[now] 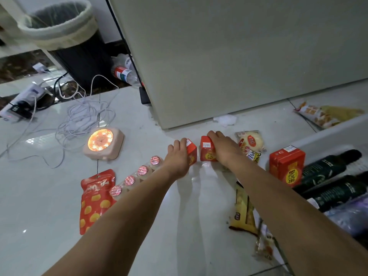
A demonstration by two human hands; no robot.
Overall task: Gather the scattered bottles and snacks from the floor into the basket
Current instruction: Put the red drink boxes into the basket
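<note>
Two small red drink cartons stand on the white floor near the cabinet's corner. My left hand (177,158) grips the left carton (192,153) and my right hand (223,148) grips the right carton (207,151). The white basket (326,132) sits at the right edge and holds a larger red carton pack (286,166) and two dark bottles (326,168). A row of small foil-capped bottles (137,176) and a red snack bag (95,198) lie left of my left arm. A yellow snack bar (242,210) and a bun packet (252,141) lie by my right arm.
A grey cabinet (239,56) stands just beyond my hands. A glowing round lamp (103,141), tangled white cables (85,114), a power strip (20,104) and a lined bin (67,36) are at the left. A snack bag (322,114) lies behind the basket, an empty bottle (124,73) by the bin.
</note>
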